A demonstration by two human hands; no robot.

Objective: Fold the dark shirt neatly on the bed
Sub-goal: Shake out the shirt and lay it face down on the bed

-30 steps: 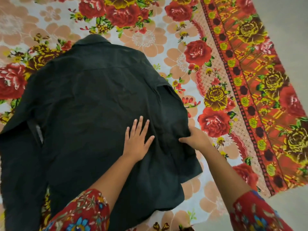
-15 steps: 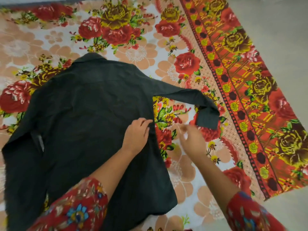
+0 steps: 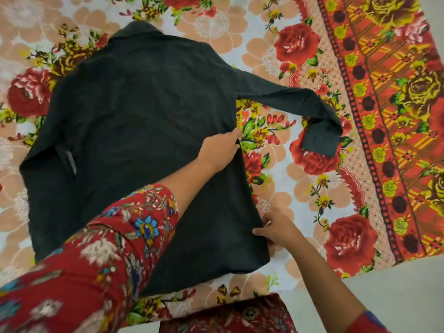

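I am working on the dark, long-sleeved cloth shirt [image 3: 144, 111], which is lying back-up in the middle of the bed, on the red, peach and yellow flowered bedsheet [image 3: 312, 188], with its pointed collar [image 3: 141, 30] at the far end and its hem nearest me. I am reaching my left hand [image 3: 219, 150] across the body of the shirt and pinching the right side edge just below the armpit, thumb on top and fingers curled at the seam. My right hand [image 3: 276, 227] is gripping that same edge nearer me, close to the hem, thumb lying on the cloth. I am holding two points on one edge so that, as I judge it, the whole right side can be turned over toward the middle in one straight line and not bunch up. The right-hand sleeve [image 3: 288, 94] is stretching out to the right, well clear of the body, its cuff [image 3: 320, 141] bending back toward me; it is lying there so it can be laid over the panel afterwards. The other sleeve [image 3: 40, 169] is running down along the left side. The folding looks to be at an early stage, with no side turned in yet
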